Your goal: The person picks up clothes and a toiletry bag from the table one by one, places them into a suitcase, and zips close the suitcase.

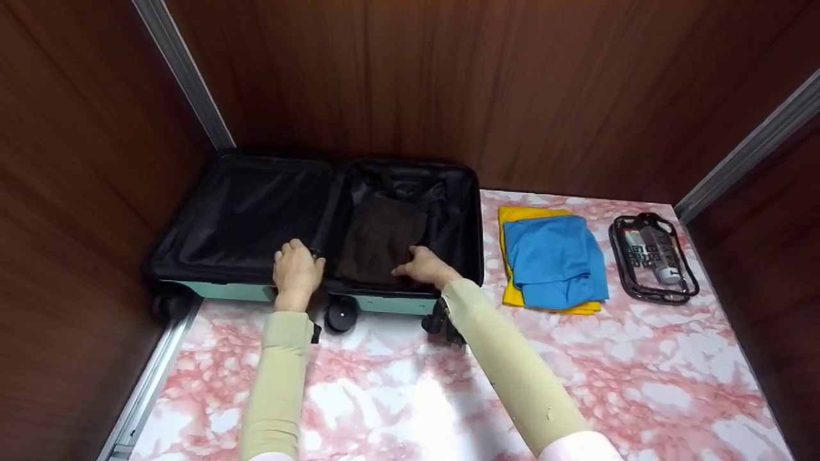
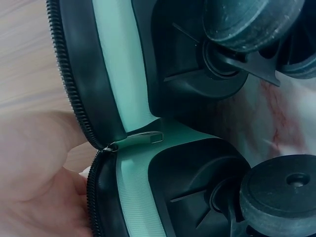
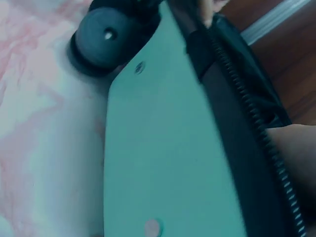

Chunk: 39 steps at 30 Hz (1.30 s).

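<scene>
A mint-green suitcase point(image 1: 218, 291) lies spread out with its two black-lined halves side by side. In its right half is a folded dark brown cloth point(image 1: 383, 234), probably a garment. My left hand point(image 1: 298, 267) holds the suitcase rim near the inner corner where the halves meet, fingers curled. The left wrist view shows that hand beside the black zipper point(image 2: 74, 98), its fingertips hidden behind the rim. My right hand point(image 1: 424, 266) reaches over the front rim and touches the brown cloth, thumb and fingers apart. Only part of it appears in the right wrist view.
Right of the suitcase, a folded blue cloth point(image 1: 554, 259) lies on a yellow one point(image 1: 512, 298). Farther right is a clear toiletry pouch point(image 1: 660, 296) with black trim and bottles inside. Black wheels point(image 1: 341, 315) jut from the suitcase's front. Brown wood panels point(image 1: 423, 83) enclose the marbled surface.
</scene>
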Available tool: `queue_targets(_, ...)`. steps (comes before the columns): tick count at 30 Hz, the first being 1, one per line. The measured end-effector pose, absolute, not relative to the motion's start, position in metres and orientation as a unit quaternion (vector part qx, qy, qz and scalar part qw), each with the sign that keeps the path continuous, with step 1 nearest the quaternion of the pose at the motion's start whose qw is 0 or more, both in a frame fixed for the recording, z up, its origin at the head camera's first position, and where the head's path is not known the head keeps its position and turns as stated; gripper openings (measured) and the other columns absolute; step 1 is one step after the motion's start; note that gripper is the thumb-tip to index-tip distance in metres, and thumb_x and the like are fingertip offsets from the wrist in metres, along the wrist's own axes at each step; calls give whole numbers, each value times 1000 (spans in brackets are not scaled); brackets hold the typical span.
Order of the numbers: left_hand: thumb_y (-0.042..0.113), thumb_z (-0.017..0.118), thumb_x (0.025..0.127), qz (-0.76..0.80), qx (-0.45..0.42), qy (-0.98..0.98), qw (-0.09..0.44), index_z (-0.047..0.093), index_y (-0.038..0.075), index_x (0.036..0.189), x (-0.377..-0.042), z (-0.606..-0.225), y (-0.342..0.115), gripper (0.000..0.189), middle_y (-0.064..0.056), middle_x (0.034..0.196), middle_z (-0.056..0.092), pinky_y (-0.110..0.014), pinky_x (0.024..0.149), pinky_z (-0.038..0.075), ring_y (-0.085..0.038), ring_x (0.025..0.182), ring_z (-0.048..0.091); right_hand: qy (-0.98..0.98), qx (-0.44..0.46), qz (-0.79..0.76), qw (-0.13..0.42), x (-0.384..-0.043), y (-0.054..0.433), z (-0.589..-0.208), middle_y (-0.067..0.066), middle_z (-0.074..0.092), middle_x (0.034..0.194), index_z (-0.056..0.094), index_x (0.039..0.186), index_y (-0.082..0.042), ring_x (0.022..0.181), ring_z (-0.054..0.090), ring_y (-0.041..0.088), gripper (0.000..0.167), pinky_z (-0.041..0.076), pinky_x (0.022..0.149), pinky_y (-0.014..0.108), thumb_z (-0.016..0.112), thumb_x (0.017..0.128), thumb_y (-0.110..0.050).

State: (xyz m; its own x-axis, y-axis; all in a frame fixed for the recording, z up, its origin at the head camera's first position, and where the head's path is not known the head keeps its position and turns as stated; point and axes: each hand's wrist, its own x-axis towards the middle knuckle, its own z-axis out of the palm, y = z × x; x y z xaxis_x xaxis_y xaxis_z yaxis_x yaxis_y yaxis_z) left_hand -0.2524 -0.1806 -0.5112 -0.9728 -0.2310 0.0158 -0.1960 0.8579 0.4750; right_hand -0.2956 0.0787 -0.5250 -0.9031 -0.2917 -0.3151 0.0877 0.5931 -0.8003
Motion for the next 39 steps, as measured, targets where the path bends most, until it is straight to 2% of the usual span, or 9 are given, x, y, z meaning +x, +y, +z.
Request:
queue_targets(9,23,69,97,-237,112,-964,38,47,-15,128,-253,-510,-179,54,-34,125,53,-55,101,40,-51,116,48,909,-55,-364,194,-290,79,-525,27,49,146,41,149,11,133,49,35,81,40,109,42,81,87,-23)
queue_targets(17,23,67,99,-241,112,-963,34,47,-14,128,-252,-510,-182,52,-33,124,52,-56,99,41,-51,116,47,931,-72,-321,158,-290,79,-518,26,64,126,60,131,10,114,62,35,64,49,98,43,84,84,-26)
queue_targets(26,23,65,101,-252,109,-961,28,44,-14,133,-251,-510,-183,54,-34,126,50,-58,97,43,-50,116,47,934,-60,-323,138,-293,87,-509,26,57,138,50,144,6,128,54,38,77,43,106,44,82,85,-32)
queue_targets(34,23,67,99,-247,108,-962,36,47,-15,129,-252,-512,-182,53,-34,124,52,-57,97,42,-51,114,48,924,-66,-357,117,-295,96,-502,14,71,110,53,143,3,104,66,28,71,50,93,39,80,87,-32)
queue_targets(39,24,67,98,-244,112,-963,32,46,-14,129,-253,-512,-181,54,-33,125,52,-57,99,42,-51,116,47,921,-64,-371,98,-297,102,-499,12,71,108,57,141,0,102,66,27,66,50,91,39,80,88,-33)
